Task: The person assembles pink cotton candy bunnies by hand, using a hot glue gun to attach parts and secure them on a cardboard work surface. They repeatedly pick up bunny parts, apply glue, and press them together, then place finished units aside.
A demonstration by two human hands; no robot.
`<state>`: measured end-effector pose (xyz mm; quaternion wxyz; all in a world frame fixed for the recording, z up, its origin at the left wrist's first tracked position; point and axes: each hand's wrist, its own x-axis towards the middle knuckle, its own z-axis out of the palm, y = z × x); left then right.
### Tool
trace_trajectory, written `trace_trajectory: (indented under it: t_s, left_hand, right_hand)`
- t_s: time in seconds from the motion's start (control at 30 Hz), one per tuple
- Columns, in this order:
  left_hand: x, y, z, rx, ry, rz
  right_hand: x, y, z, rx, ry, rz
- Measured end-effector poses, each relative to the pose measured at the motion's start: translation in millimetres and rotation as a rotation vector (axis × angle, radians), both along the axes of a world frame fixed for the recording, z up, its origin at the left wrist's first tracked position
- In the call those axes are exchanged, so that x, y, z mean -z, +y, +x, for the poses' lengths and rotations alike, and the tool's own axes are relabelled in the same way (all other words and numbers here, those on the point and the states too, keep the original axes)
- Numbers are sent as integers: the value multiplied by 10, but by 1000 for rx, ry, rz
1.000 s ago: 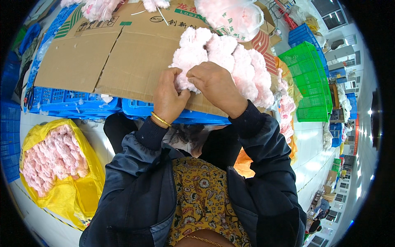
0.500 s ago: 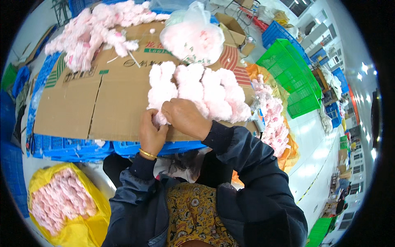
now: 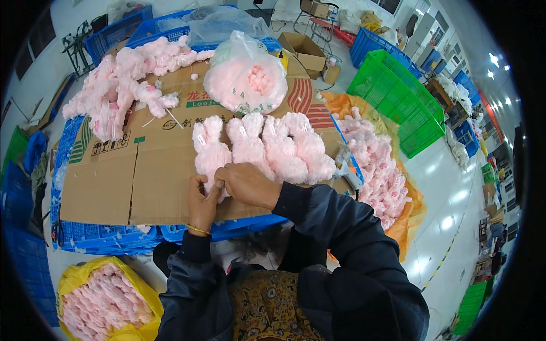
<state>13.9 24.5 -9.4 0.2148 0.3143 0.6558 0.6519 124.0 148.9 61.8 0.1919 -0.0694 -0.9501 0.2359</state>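
Four-abreast pink fluffy plush rabbits lie in a row on a flattened cardboard sheet point(image 3: 96, 193), ears pointing away from me. At the lower end of the leftmost plush rabbit point(image 3: 211, 156), my left hand point(image 3: 202, 200) and my right hand point(image 3: 248, 185) meet with fingers pinched together. Both grip its fluffy bottom edge; the fingers hide any small part between them. To the right, the other plush rabbits point(image 3: 278, 150) lie side by side. A grey-white glue gun point(image 3: 349, 175) with a dark cord rests by the right end of the row.
Behind the row sits a clear bag of pink pompoms point(image 3: 247, 79). More pink plush pieces point(image 3: 116, 79) are heaped at the far left. Pink pieces point(image 3: 372, 165) lie on orange sheeting at right, near a green crate point(image 3: 398, 102). A yellow sack point(image 3: 151, 304) of pink pieces stands lower left.
My view has tilted up, so the table sits lower in the picture. Both hands stay pinched at the leftmost rabbit's lower end, with a slight shift of the fingers.
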Motion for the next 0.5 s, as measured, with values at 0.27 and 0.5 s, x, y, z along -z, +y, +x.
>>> trace_trajectory:
  t_s: [0.27, 0.5]
  left_hand:
    - [-59, -8, 74, -65, 24, -1]
    - [-11, 15, 116, -80, 151, 3]
  right_hand:
    - [-266, 488, 20, -52, 230, -77]
    - [-387, 2250, -246, 460, 75, 434]
